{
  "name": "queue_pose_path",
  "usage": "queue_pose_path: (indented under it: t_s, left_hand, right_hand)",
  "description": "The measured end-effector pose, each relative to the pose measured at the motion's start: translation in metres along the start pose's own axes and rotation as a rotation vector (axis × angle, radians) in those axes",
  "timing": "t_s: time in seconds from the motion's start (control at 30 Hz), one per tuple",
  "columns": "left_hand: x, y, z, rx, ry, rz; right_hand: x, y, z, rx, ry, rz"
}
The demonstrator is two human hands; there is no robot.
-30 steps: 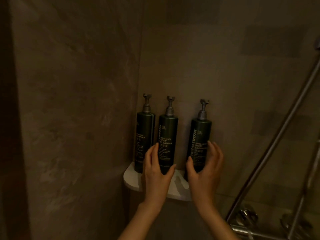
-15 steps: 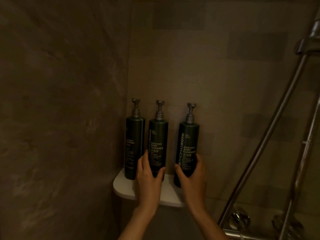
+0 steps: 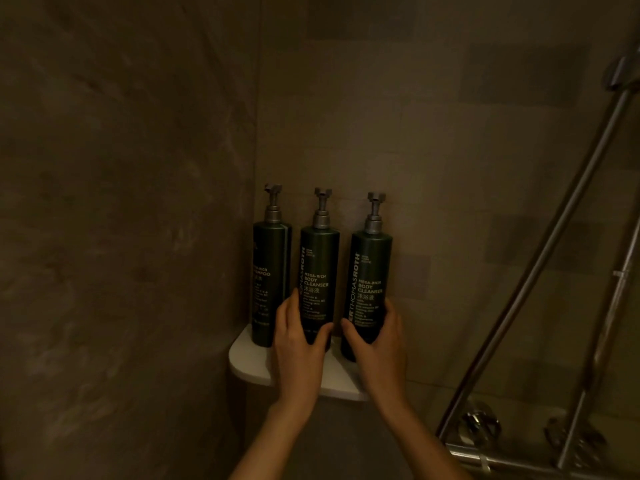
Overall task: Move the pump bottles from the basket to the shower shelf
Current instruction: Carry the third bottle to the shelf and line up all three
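Gripping the middle bottle and right bottle, both hands needed only gentle squaring on the shelf.

Dim, warm, murky light; bowed edges

White corner shelf: three dark pump bottles upright, in row.

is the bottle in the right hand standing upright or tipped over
Upright. The right bottle stands on the white shelf with its pump on top, level with its two neighbours; the right hand wraps its lower part.
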State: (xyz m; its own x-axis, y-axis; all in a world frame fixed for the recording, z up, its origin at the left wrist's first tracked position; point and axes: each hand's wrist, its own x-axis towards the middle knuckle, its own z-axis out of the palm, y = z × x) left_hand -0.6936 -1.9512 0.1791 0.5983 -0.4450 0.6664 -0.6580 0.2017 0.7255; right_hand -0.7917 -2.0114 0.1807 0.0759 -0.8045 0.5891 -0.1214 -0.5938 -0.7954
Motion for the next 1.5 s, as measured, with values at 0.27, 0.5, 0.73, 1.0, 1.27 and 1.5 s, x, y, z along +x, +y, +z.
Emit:
queue_pose_path:
  t_s: [0.27, 0.5, 0.73, 1.0, 1.27, 1.5]
  left_hand:
    - [0.0, -0.001, 0.0, -0.002, -0.001, 0.009]
    - [0.0, 0.0, -0.001, -0.006, -0.015, 0.0]
    - [-0.001, -0.002, -0.007, 0.0, -0.035, 0.02]
    - [-0.004, -0.004, -0.013, -0.008, -0.095, 0.008]
    - [-0.049, 0.01, -0.05, 0.224, -0.123, 0.094]
    - [-0.089, 0.039, -0.071, 0.644, -0.075, 0.043]
  right_hand:
    - [-0.002, 0.0, -0.001, -0.017, -0.012, -0.019]
    - [-0.003, -0.002, -0.002, -0.041, -0.024, -0.009]
    - [-0.004, -0.005, -0.004, -0.068, -0.063, 0.015]
    - [-0.017, -0.003, -0.025, -0.101, -0.134, 0.099]
    - [-0.033, -0.002, -0.07, -0.311, -0.203, -0.016]
    - [-0.038, 0.01, -0.12, -0.41, -0.414, -0.172]
